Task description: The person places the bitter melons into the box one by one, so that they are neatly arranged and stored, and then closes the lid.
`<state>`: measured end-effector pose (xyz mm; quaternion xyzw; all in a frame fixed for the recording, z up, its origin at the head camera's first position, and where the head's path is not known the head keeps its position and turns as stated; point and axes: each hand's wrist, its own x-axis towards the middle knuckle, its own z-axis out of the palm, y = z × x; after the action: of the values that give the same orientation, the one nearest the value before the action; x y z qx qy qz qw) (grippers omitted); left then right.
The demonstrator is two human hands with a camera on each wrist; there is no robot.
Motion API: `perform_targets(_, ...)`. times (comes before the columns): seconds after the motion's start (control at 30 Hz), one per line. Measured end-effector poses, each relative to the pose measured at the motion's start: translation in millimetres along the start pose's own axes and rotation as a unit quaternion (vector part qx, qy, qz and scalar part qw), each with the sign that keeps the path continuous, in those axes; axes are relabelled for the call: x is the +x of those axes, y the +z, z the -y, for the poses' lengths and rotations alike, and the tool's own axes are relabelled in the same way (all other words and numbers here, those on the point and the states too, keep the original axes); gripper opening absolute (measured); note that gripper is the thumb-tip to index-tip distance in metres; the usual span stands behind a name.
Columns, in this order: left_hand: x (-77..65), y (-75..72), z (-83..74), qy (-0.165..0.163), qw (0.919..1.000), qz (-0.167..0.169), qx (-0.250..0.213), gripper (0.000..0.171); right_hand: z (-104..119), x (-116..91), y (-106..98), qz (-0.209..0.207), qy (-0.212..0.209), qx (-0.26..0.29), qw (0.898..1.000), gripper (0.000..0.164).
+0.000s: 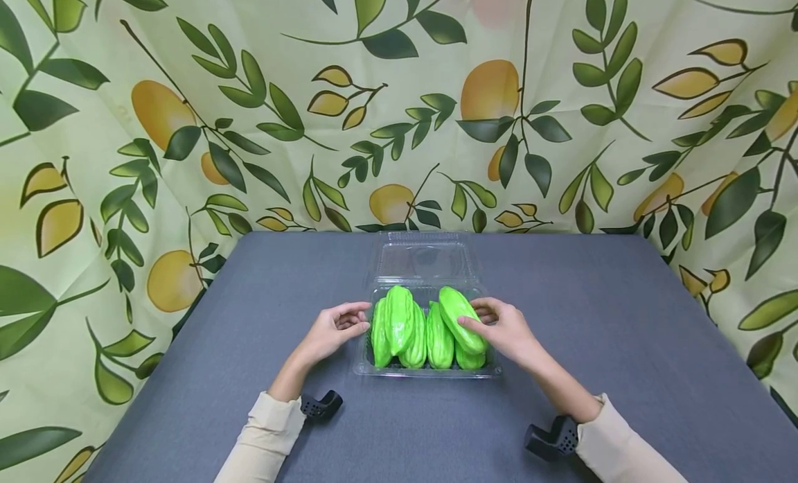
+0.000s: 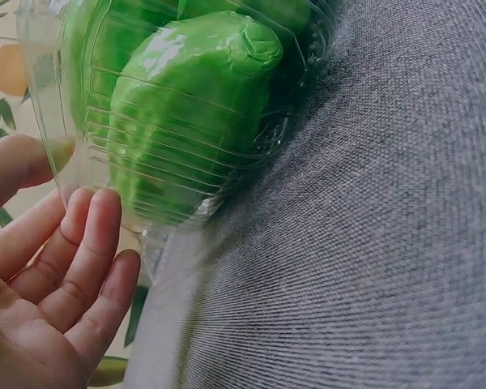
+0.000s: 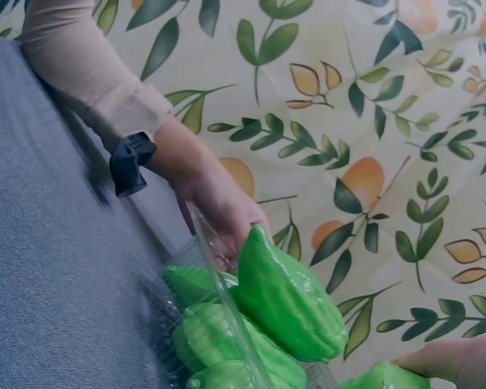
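Several glossy green chayotes with ridged sides lie in a clear plastic clamshell box, its lid folded back. At the right end, my right hand grips one chayote between thumb and fingers, tilted above another. In the right wrist view only part of the right hand shows, on a green surface at the bottom edge. Beside the box's left wall is my left hand, its fingers loosely bent and thumb apart. The left wrist view has the left thumb at the clear rim.
A grey cloth-covered table lies under the box. Behind and at both sides hangs a curtain printed with leaves and fruit. Black wrist devices sit at the left cuff and right cuff.
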<state>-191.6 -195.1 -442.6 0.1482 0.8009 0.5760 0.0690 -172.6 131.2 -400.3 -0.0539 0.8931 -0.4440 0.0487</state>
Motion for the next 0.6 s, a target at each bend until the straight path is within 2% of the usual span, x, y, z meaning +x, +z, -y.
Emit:
perform_targets(0.33,0.5,-0.1,0.8,0.001,1.0000,-0.001,0.007,0.042,4.6,2.0,7.9,-0.041,-0.014,-0.041,0.998,0.049)
perform_targets(0.6,0.3,0.3,1.0,0.005,1.0000,-0.001,0.007,0.042,9.4,2.1,10.5,-0.042,-0.029,-0.058,0.997,0.049)
